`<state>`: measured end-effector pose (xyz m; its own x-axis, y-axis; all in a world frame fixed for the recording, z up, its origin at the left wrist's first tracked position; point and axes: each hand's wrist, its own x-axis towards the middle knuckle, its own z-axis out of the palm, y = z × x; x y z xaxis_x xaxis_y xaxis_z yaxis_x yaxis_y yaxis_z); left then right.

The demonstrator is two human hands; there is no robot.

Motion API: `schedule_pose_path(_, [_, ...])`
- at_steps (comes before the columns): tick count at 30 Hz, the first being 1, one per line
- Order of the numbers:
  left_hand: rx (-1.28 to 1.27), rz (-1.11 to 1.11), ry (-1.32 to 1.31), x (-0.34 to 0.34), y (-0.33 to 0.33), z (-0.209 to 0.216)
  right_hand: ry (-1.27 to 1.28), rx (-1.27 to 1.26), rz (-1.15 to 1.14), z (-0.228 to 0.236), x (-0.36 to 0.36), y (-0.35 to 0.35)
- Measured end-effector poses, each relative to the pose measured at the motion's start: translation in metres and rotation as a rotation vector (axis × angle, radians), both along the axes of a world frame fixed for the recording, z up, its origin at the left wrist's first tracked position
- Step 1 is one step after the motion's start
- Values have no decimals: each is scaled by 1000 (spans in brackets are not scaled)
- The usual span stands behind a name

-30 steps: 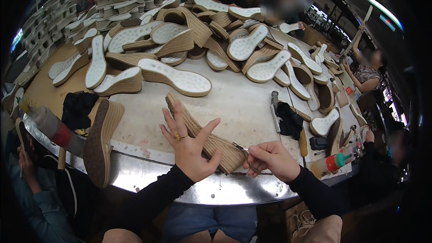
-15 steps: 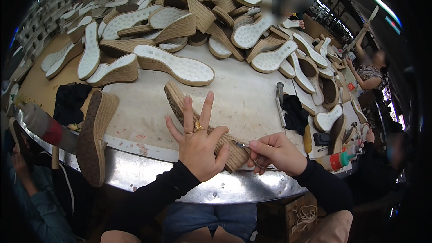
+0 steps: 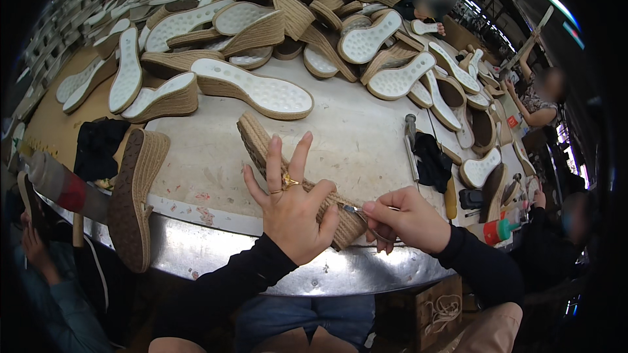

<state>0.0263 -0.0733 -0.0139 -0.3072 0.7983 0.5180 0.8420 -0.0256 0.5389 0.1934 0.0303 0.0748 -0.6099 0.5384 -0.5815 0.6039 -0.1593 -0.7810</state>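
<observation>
A rope-wrapped wedge shoe sole lies on its side at the front of the table. My left hand rests over it, thumb and index finger pressing on the woven side while other fingers spread upward. Two rings show on that hand. In my right hand are small metal scissors, fingers closed around the handles. Their tip meets the rope side, close to my left thumb. The handle loops are partly hidden by my fingers. Another wedge sole with a brown patterned bottom stands at the left, over the table edge.
A pile of white-topped wedge soles covers the far table. To the right lie a hammer, black cloth and a green-capped bottle. A clear bottle and dark cloth sit left. Other people work around the table.
My hands stay at the same sole, with the scissors' tip still against its rope side. My right hand has shifted slightly; the whole view has moved a little.
</observation>
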Motion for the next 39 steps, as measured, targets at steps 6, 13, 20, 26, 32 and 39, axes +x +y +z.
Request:
schedule_pose_path(6, [-14, 16, -7, 0, 0, 4, -14, 245, 57, 2, -6, -13])
schedule_pose_path(13, [-6, 29, -7, 2, 1, 4, 66, 263, 26, -8, 0, -15])
schedule_pose_path(20, [-15, 30, -4, 3, 1, 3, 73, 115, -47, -9, 3, -11])
schedule_pose_path(26, [-32, 6, -10, 5, -3, 5, 300, -1, -234, -9, 2, 17])
schedule_pose_path(32, [-46, -4, -2, 4, -3, 4, 115, 9, -29, 3, 8, 1])
schedule_pose_path(39, [-52, -12, -20, 5, -3, 6, 44, 25, 13, 0, 6, -8])
